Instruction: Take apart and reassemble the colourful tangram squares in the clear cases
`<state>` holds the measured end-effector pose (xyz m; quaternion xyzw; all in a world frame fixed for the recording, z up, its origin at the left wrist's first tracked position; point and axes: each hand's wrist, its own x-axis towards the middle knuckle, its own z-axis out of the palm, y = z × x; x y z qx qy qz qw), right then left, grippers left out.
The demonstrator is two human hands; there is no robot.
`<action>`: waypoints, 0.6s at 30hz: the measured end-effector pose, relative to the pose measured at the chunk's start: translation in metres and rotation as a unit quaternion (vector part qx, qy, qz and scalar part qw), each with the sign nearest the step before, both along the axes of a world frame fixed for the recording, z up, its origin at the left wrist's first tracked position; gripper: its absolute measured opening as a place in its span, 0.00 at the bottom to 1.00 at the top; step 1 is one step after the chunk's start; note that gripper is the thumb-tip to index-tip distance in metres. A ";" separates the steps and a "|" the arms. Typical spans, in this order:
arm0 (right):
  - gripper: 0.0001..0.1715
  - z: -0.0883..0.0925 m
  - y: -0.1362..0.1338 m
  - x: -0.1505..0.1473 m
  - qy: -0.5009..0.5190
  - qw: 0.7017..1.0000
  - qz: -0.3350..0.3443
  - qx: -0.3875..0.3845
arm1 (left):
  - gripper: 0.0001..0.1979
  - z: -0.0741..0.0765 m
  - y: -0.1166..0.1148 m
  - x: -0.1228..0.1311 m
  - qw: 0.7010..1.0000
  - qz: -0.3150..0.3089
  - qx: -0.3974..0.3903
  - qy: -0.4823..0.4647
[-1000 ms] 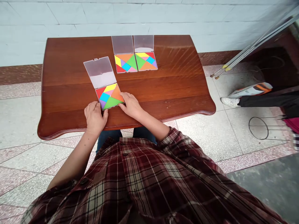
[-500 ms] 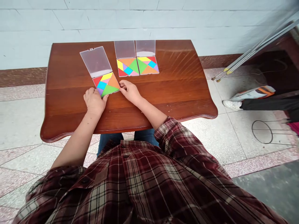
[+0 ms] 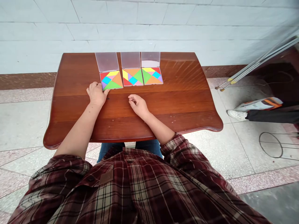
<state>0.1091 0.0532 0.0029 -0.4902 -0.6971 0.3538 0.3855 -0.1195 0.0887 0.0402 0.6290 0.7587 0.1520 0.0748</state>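
Three tangram cases lie side by side on the brown wooden table, their clear lids folded open toward the wall. My left hand [image 3: 97, 94] grips the lower left corner of the left tangram case [image 3: 111, 80], fingers at its side and thumb along its near edge. The middle tangram case [image 3: 132, 77] and the right tangram case [image 3: 152, 76] nearly touch; a narrow gap separates them from the left one. Coloured pieces fill each square base. Away from the cases, nearer to me, my right hand [image 3: 139, 106] has its fingers curled in, with nothing visible in them.
The wooden table [image 3: 182, 99] stands against a pale tiled wall [image 3: 116, 31]. To the right are metal crutches [image 3: 252, 65], a white and orange bag [image 3: 259, 104], another person's white shoe [image 3: 237, 115] and a wire ring frame [image 3: 271, 145] on the floor.
The left tangram case has moved right and away from me, now straightened in line with the other two. My right hand has let go of its edge and drawn back. My left hand stays on it.
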 end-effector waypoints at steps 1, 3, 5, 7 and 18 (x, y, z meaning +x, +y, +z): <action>0.10 0.000 -0.002 -0.001 -0.005 1.000 -0.007 0.009 | 0.17 0.000 0.003 -0.001 1.000 0.000 0.000 0.001; 0.10 0.001 -0.005 -0.004 -0.015 0.999 -0.017 0.024 | 0.17 0.000 0.006 -0.003 1.000 0.000 0.002 0.004; 0.10 0.002 -0.006 -0.006 -0.017 0.999 -0.021 0.028 | 0.17 0.001 0.007 -0.004 1.000 0.005 0.004 0.009; 0.10 0.003 -0.007 -0.008 -0.015 0.999 -0.026 0.021 | 0.19 0.005 0.006 0.000 0.999 0.018 0.019 0.021; 0.10 0.006 -0.007 -0.013 -0.039 0.999 -0.011 0.034 | 0.11 0.014 0.032 0.094 0.988 -0.143 0.031 0.042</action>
